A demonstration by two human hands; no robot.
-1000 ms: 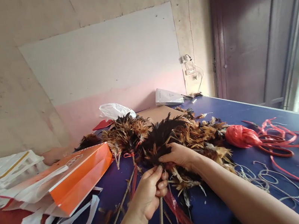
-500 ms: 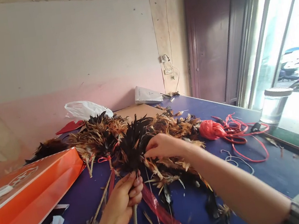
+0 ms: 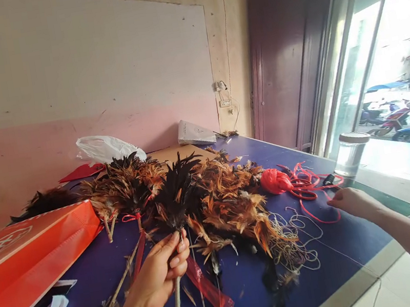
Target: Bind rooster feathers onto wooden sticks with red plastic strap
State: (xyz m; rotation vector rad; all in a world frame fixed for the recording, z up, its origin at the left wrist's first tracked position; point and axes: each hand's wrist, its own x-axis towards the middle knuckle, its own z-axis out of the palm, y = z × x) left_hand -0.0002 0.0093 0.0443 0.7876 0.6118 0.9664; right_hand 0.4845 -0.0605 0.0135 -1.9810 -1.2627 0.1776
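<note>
My left hand (image 3: 166, 268) is closed round the pale stick of a feather duster (image 3: 177, 189), just below its black feathers, which stand upright. My right hand (image 3: 357, 204) is out at the right over the table, fingers bent and pressed together. Its fingertips are beside a loop of red cord (image 3: 326, 220); whether they pinch the cord or a fine thread I cannot make out. A red plastic strip (image 3: 211, 290) lies under the stick. Brown feathers (image 3: 231, 196) are heaped right of the duster, and another feather bundle (image 3: 126, 184) tied with red string lies to its left.
An orange bag (image 3: 51, 261) takes up the left side. A red ball of plastic twine (image 3: 275, 181), tangled thread (image 3: 293, 246), a lidded clear jar (image 3: 351, 153) and a green board (image 3: 391, 199) are at the right. A white plastic bag (image 3: 107, 149) sits at the back.
My right hand has left the black feathers and moved far right, near the red cord. A tangle of thread its arm had covered now shows. My left hand keeps its hold. The view has shifted slightly.
</note>
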